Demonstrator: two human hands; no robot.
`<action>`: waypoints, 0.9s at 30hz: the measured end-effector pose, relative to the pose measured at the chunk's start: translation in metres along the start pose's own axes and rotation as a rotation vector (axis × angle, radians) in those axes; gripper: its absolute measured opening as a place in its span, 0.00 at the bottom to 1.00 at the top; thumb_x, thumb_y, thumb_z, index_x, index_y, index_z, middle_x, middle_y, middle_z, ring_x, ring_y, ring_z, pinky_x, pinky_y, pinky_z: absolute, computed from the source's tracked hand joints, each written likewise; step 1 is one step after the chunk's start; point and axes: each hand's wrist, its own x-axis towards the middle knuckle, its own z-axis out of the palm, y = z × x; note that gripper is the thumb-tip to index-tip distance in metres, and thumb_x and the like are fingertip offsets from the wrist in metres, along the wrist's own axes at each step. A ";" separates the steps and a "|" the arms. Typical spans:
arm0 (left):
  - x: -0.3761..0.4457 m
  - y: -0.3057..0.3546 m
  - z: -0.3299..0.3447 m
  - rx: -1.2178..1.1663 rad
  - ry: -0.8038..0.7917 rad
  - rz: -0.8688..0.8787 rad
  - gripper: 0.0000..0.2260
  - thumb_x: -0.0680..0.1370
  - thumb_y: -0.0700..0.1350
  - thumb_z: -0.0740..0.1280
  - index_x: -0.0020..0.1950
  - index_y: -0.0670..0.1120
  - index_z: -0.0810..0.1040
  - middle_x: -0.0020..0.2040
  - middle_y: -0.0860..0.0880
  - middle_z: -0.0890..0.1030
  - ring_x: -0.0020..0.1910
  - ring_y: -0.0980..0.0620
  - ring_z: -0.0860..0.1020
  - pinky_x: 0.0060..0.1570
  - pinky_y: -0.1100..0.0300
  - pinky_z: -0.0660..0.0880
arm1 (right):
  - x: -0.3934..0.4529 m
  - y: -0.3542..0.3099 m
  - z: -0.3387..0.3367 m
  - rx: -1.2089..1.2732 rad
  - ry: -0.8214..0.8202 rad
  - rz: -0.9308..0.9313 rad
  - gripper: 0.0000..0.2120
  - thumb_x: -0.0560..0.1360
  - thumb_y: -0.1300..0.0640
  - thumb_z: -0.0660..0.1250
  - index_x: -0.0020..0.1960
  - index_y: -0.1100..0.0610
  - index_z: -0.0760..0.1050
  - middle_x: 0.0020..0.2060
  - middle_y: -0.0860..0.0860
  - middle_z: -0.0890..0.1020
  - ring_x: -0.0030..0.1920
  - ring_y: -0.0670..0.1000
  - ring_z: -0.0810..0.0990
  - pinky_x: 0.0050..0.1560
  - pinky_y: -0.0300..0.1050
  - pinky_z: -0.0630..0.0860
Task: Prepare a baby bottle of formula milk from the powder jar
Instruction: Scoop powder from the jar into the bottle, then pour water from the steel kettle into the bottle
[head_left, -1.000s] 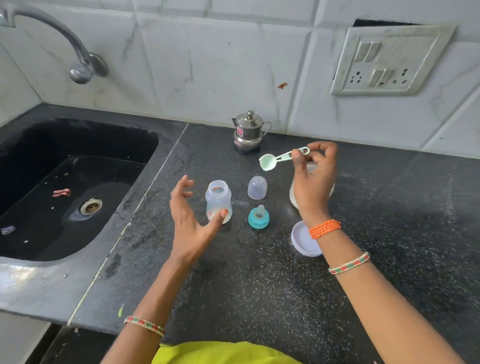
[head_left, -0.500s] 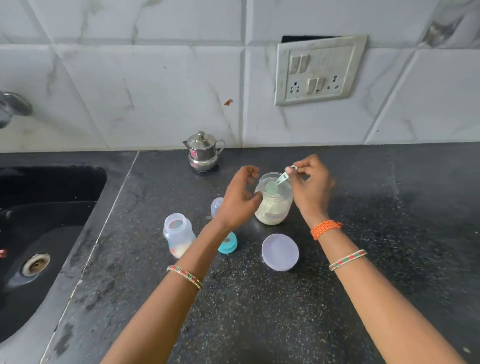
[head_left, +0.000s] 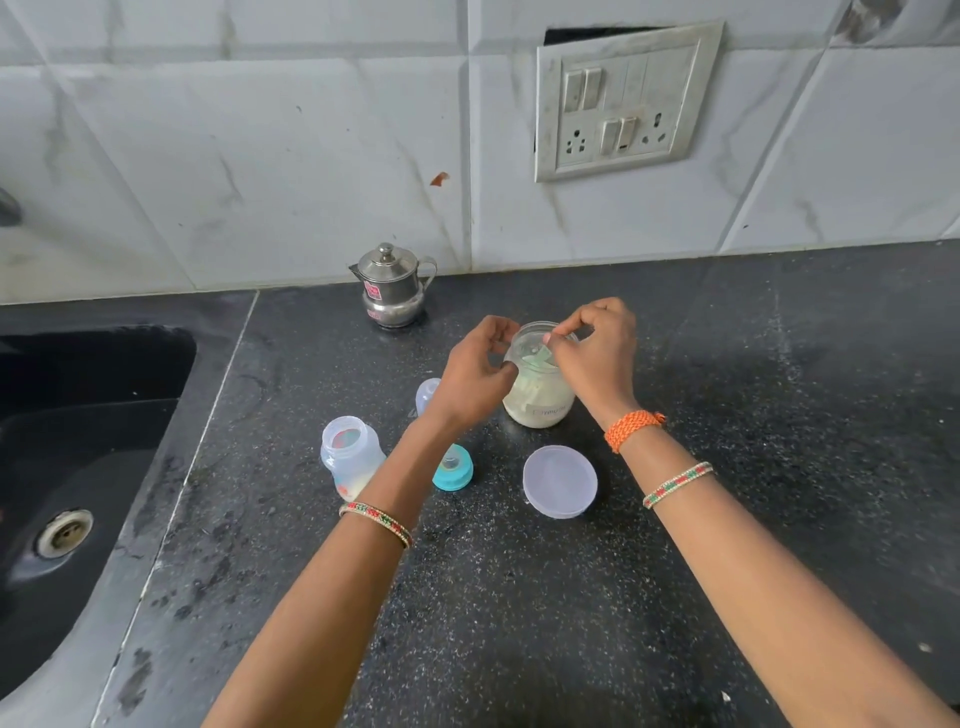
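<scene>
The clear powder jar (head_left: 540, 400), about half full of pale powder, stands open on the black counter. My left hand (head_left: 475, 376) grips its left side at the rim. My right hand (head_left: 597, 353) pinches the handle of the pale green scoop (head_left: 535, 358), whose bowl is down inside the jar. The open baby bottle (head_left: 350, 454) stands upright to the left with a little white at its bottom. The teal nipple ring (head_left: 453, 467) sits beside my left forearm. The bottle's clear cap (head_left: 427, 395) is partly hidden behind my left wrist. The jar's lid (head_left: 560, 480) lies flat in front of the jar.
A small steel pot with a lid (head_left: 392, 286) stands against the tiled wall. A black sink (head_left: 78, 467) with a drain fills the left side. A switch and socket panel (head_left: 623, 104) is on the wall above the counter.
My left hand left the bottle and took hold of the jar. My right hand lowered the scoop from above the counter into the jar. The view swung right.
</scene>
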 end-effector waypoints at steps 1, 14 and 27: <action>0.000 0.001 0.000 0.003 -0.004 -0.005 0.16 0.72 0.32 0.63 0.58 0.43 0.73 0.54 0.49 0.78 0.52 0.52 0.76 0.51 0.61 0.75 | 0.002 0.002 0.001 -0.019 0.001 0.016 0.07 0.65 0.64 0.72 0.32 0.55 0.77 0.44 0.50 0.75 0.51 0.54 0.75 0.54 0.56 0.74; 0.019 0.034 -0.075 -0.064 0.105 0.081 0.14 0.71 0.37 0.61 0.55 0.46 0.75 0.49 0.56 0.78 0.49 0.56 0.76 0.49 0.64 0.74 | 0.021 -0.034 -0.001 0.272 -0.035 0.126 0.07 0.66 0.65 0.72 0.34 0.56 0.77 0.33 0.48 0.80 0.38 0.47 0.78 0.43 0.42 0.75; 0.087 -0.028 -0.176 0.045 0.328 -0.127 0.12 0.73 0.32 0.60 0.49 0.47 0.76 0.46 0.50 0.79 0.41 0.55 0.75 0.40 0.60 0.72 | 0.132 -0.089 0.149 0.117 -0.745 0.340 0.20 0.74 0.64 0.69 0.64 0.55 0.72 0.56 0.53 0.74 0.53 0.52 0.72 0.53 0.49 0.78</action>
